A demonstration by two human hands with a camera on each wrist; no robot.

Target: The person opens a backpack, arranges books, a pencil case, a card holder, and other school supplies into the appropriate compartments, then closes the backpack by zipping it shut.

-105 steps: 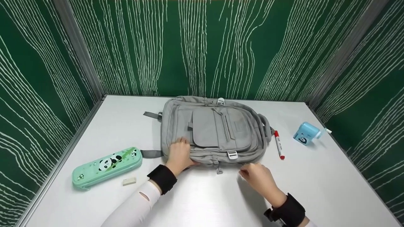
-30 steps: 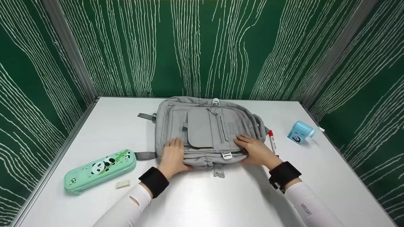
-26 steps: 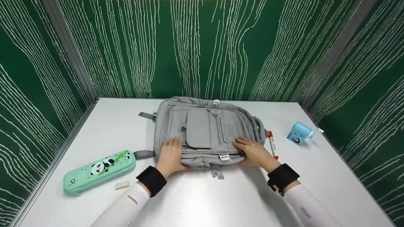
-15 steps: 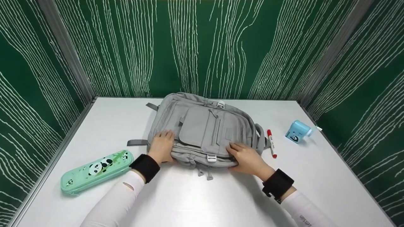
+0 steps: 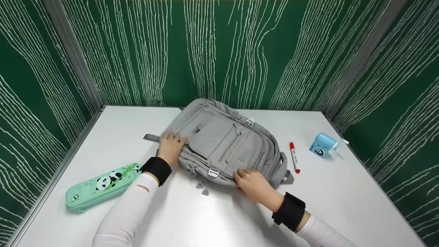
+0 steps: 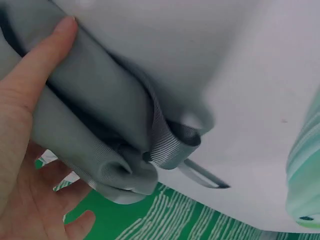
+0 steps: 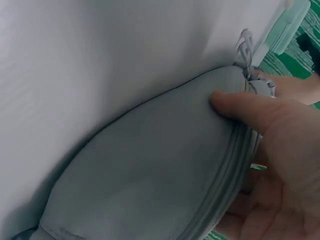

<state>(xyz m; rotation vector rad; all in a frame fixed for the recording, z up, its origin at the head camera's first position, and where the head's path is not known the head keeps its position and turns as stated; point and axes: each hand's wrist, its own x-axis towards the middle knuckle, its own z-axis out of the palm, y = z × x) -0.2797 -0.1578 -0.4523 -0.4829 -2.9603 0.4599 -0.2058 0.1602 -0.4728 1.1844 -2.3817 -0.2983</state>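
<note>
A grey backpack [image 5: 219, 140] lies slanted on the white table, its front pockets up and its top handle toward the right. My left hand [image 5: 170, 148] grips the bottom corner at its near left side, the thumb along the side and the fingers over the front. In the left wrist view, a webbing strap [image 6: 172, 147] curls from that corner of the bag. My right hand [image 5: 255, 187] grips the near edge by the top end. The right wrist view shows that thumb pressing on the bag's side panel [image 7: 145, 165], fingers across the front.
A green panda pencil case [image 5: 103, 185] lies at the left, partly behind the left sleeve. Right of the bag are a red-capped white marker [image 5: 294, 157] and a blue panda-printed box-shaped item [image 5: 322, 144]. Green walls with white lines [image 5: 219, 51] enclose the table [image 5: 212, 223].
Earlier the right hand was at the bag's near edge, then took hold of it. Both hands have turned the backpack clockwise, its handle end nearer me. The left sleeve now covers the eraser's spot.
</note>
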